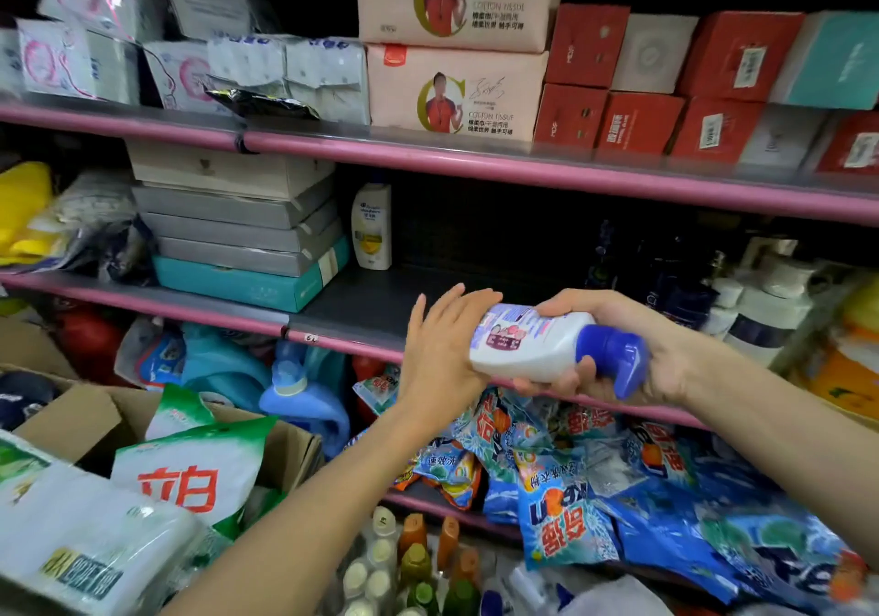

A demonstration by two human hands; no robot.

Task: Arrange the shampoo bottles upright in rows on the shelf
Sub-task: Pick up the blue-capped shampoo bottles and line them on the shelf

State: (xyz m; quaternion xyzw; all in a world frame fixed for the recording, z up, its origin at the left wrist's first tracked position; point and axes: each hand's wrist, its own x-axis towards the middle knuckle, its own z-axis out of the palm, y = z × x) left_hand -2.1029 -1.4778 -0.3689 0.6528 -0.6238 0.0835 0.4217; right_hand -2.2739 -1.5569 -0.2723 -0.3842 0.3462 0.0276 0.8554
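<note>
My right hand (618,344) grips a white shampoo bottle (528,344) with a blue cap, held on its side in front of the middle shelf (361,301). My left hand (442,353) lies flat with straight fingers against the bottle's base end. One white shampoo bottle (371,225) stands upright at the back of the shelf, next to a stack of boxes. Dark and white pump bottles (742,296) stand at the shelf's right end.
Grey and teal boxes (247,234) are stacked on the shelf's left. Blue detergent bags (594,482) crowd the lower shelf. A cardboard box (95,415) with green-white bags sits at lower left. Small bottles (404,563) stand below. Tissue boxes fill the top shelf.
</note>
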